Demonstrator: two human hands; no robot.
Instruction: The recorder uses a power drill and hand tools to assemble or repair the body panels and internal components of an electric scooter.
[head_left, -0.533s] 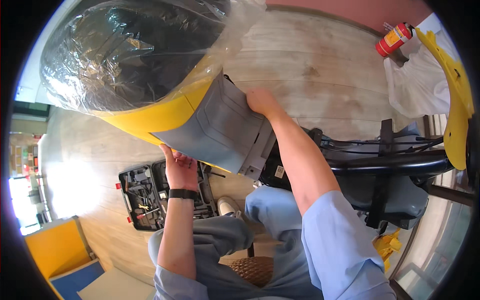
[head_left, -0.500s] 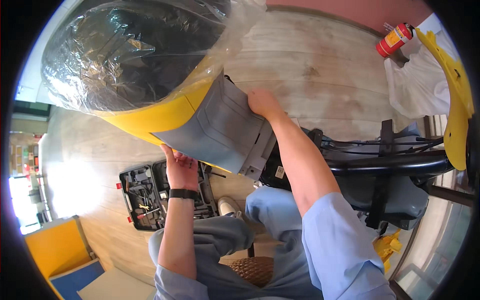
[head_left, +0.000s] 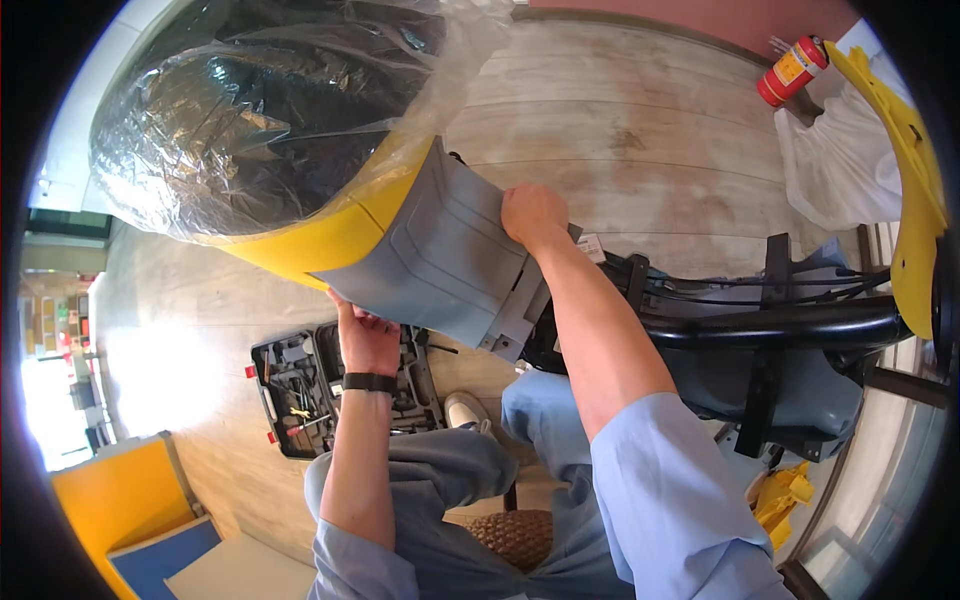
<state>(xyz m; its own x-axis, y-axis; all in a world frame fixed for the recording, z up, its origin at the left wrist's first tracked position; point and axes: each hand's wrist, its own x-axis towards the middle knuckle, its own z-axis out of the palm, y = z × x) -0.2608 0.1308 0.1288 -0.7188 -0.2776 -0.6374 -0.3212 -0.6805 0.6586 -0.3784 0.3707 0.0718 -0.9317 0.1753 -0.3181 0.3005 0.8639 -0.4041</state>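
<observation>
A grey plastic body panel [head_left: 430, 255] joins a yellow panel [head_left: 310, 248] beneath a dark seat [head_left: 290, 120] wrapped in clear plastic film; together they look like the seat end of a scooter. My right hand [head_left: 533, 213] is closed over the grey panel's far right edge, its fingertips hidden. At the near lower edge, my left hand [head_left: 365, 335] grips the grey panel close to the yellow seam, thumb up against it and fingers curled partly underneath. A light grey bracket [head_left: 515, 315] sits at the panel's right end, just left of my right forearm.
An open tool case [head_left: 290, 395] lies on the floor below my left hand. To the right runs a black frame tube [head_left: 770, 322] with cables. A red fire extinguisher [head_left: 793, 70], a yellow curved panel [head_left: 905, 180] and a white bag [head_left: 835, 165] stand far right.
My right forearm has shifted slightly left, uncovering a small white label beside it. Both hands keep their places on the grey panel, and the whole view has moved a little.
</observation>
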